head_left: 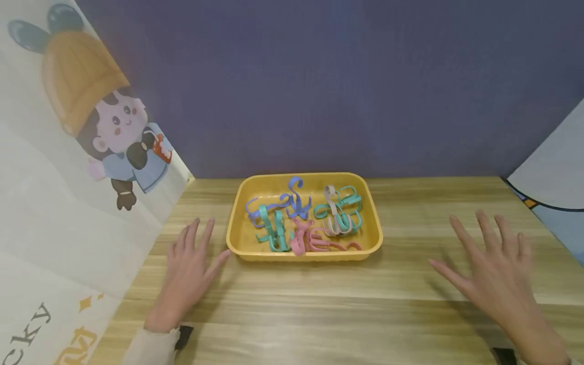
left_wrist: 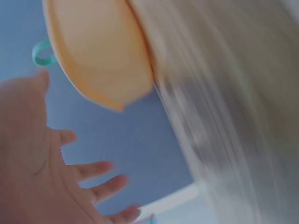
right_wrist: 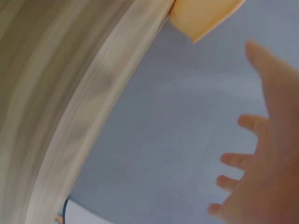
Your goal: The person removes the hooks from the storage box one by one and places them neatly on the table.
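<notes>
A yellow plastic basket (head_left: 304, 257) stands at the back of the wooden table. Inside lie several curled plastic hooks: blue hooks (head_left: 298, 207) at the back left, teal hooks (head_left: 269, 228) at the front left, pink hooks (head_left: 299, 237) at the front, and a beige hook (head_left: 331, 196) over teal ones on the right. My left hand (head_left: 184, 274), fingers spread, hovers left of the basket, its thumb near the front left corner. Farther off to the right, my right hand (head_left: 499, 276) is also spread above the table. Neither hand holds anything.
The wooden table (head_left: 319, 314) meets a dark blue panel (head_left: 337, 91) behind the basket. A white wall with a cartoon figure (head_left: 123, 121) borders the left side. Another pale printed surface (head_left: 552, 157) stands at the right edge.
</notes>
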Tool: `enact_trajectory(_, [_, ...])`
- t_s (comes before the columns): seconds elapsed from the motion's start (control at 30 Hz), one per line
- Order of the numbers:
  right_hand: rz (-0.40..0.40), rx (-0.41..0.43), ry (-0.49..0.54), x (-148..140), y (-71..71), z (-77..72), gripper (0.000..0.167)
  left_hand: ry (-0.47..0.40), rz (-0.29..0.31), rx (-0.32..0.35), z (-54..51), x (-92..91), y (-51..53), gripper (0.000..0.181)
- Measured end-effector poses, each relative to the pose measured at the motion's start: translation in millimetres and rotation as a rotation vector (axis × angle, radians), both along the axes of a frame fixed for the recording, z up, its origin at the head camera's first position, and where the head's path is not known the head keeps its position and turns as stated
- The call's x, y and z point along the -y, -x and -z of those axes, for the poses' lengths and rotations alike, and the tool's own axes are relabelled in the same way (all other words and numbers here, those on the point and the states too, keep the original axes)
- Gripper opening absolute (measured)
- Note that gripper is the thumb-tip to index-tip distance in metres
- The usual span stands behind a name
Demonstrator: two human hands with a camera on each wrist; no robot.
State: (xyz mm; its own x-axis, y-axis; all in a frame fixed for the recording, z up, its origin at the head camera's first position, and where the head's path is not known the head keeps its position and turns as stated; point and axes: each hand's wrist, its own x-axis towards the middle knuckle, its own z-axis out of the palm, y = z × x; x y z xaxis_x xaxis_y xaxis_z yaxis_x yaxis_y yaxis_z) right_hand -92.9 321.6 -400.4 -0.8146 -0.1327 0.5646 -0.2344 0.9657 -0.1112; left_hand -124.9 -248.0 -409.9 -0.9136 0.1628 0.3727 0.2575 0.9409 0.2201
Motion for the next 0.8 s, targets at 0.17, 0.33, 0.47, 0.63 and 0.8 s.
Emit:
enact_trajectory(0.17, [-0.099, 0.008, 0.047, 17, 6.9, -9.0, 0.086, -0.231, 0.071, 0.170, -4.3, -9.0, 5.4, 0.063])
enact_trajectory(0.33, [-0.223, -0.038, -0.005, 35, 17.9, -27.3, 0.074, -0.518, 0.186, 0.350, -4.7, -13.0, 14.9, 0.054])
enact_trajectory(0.47, [-0.322, -0.044, -0.008, 58, 36.1, -42.7, 0.062, -0.761, 0.244, 0.492, -1.5, -11.8, 22.3, 0.040])
enact_trajectory(0.63, [-0.380, -0.009, 0.057, 90, 65.6, -55.0, 0.043, -0.962, 0.271, 0.596, 4.0, -10.5, 28.9, 0.035])
enact_trajectory(0.8, [-0.411, 0.129, 0.169, 119, 99.0, -59.2, 0.041, -1.114, 0.266, 0.640, 8.6, -11.9, 29.7, 0.040])
